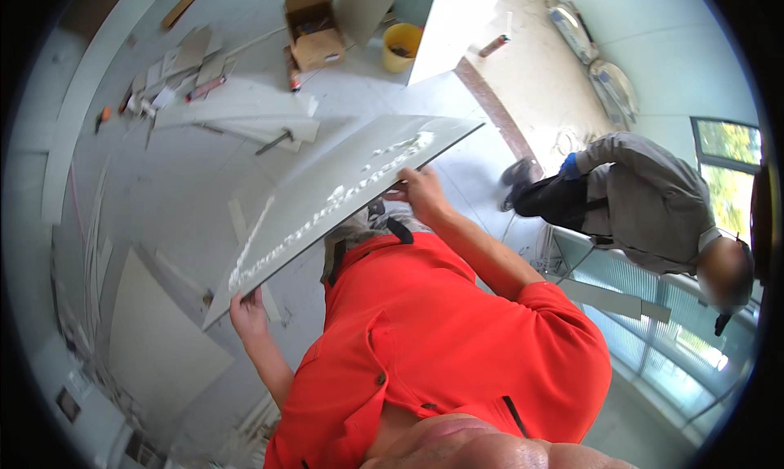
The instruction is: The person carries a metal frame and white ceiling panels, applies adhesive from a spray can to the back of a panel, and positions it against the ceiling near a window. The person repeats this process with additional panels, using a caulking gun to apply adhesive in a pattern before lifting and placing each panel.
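I hold a large pale grey panel tilted in front of my body, with lumpy beads of white paste along its near edge and a line of it at the left end. My left hand grips the panel's edge near its lower left corner, fingers partly hidden behind it. Higher up on the same dark edge, my right hand is closed on the panel toward its right end.
A co-worker in a grey jacket and blue glove stands at right by windows. Beyond are a cardboard box, yellow bucket, white upright board and hammer. Scraps and a large sheet lie on the floor.
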### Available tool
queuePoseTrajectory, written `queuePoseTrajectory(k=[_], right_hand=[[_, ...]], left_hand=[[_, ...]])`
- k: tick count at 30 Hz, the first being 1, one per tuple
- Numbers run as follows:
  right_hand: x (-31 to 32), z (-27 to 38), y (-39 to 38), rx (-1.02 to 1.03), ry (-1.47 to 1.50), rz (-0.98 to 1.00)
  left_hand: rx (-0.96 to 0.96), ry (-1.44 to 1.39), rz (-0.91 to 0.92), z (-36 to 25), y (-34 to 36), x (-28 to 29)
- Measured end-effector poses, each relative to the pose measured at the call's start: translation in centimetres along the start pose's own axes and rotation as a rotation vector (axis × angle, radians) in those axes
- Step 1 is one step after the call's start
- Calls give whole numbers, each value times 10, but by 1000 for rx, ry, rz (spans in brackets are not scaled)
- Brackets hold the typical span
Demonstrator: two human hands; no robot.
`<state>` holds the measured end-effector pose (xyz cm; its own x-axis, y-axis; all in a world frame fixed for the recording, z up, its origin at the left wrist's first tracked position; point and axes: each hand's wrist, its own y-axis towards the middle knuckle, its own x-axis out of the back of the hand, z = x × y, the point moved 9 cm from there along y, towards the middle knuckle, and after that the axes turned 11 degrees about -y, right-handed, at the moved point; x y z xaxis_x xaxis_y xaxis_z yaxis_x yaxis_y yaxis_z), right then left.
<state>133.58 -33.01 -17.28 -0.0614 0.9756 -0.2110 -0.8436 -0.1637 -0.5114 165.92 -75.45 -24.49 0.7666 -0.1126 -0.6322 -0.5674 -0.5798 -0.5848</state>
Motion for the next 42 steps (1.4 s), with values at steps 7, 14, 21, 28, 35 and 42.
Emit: queuePoseTrajectory(k=[7, 14, 21, 28, 35, 42], right_hand=[[5, 10, 1, -93, 68, 59], [3, -2, 16, -200, 79, 114], [35, 35, -20, -632, -310, 1031], [170, 410, 212, 1361, -1283, 106], [222, 551, 429, 1174, -2086, -79], [290, 540, 442, 1038, -2065, 246]], left_hand=[[16, 22, 31, 4, 25, 25], [-55, -14, -69, 68, -12, -42], [-336, 40, -254, 234, -13, -143], [-461, 6, -341, 232, -25, -152], [-531, -35, -329, 240, -33, -143], [-572, -27, -526, 239, -89, -207]])
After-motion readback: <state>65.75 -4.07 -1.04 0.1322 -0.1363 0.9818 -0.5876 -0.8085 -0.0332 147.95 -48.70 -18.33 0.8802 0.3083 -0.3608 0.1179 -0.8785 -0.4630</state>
